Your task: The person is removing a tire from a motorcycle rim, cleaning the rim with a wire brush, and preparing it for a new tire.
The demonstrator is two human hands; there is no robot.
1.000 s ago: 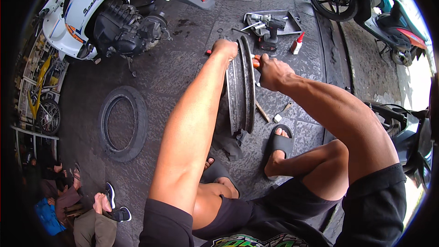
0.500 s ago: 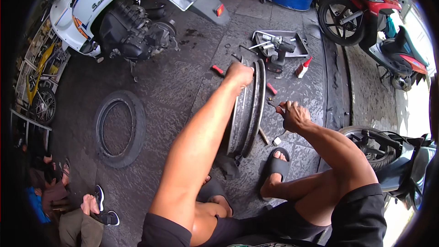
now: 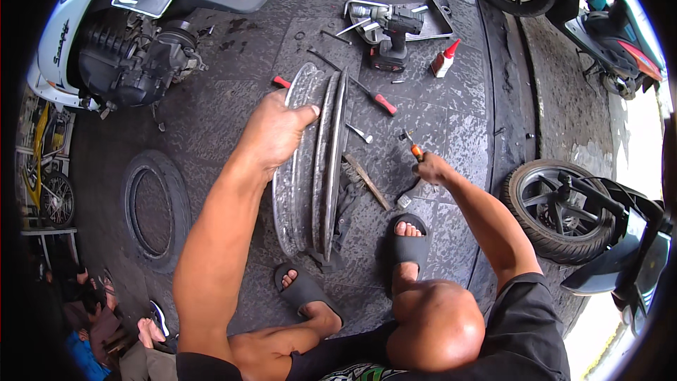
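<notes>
My left hand (image 3: 277,132) grips the near-left edge of a bare metal wheel rim (image 3: 305,176), thumb over the lip and fingers mostly hidden. The rim stands upright, edge-on, between my arms and in front of my sandalled feet. To its right, my right hand (image 3: 433,169) is closed around a small tool with an orange handle (image 3: 416,150). The tool's metal tip points away from me, and its exact kind is unclear. Beside the rim lie a red-handled tool (image 3: 383,104), a short metal piece (image 3: 361,132) and a wooden-looking strip (image 3: 367,182).
Ahead, a metal tray (image 3: 437,20), a cordless drill (image 3: 390,35) and a white bottle with red cap (image 3: 443,61) rest on the floor. A loose tyre (image 3: 180,222) lies left. Scooters stand around, including a white one (image 3: 53,56); a wheel (image 3: 557,208) is at right.
The view has shifted, showing the rim larger and farther left. My left hand still grips it. In my right hand, the tool's orange handle now shows.
</notes>
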